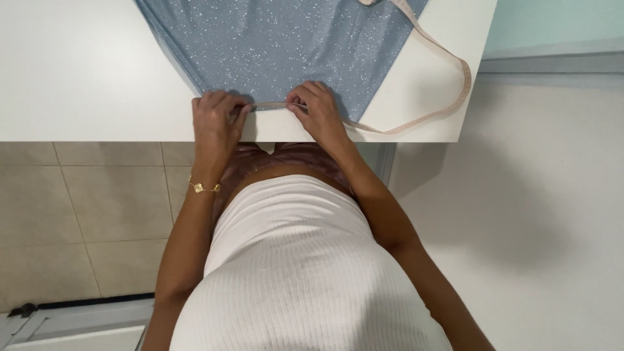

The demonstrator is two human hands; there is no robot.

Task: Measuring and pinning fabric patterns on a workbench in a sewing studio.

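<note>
Left hand (214,117) and right hand (318,110) each pinch the measuring tape (270,106) along the blue fabric (279,45) edge between them. Keeping it taut and flat on the counter (78,71) likely helps.

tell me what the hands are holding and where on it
Both the left hand and right hand pinch a stretch of the measuring tape flat along the near edge of the sparkly blue fabric.
</note>
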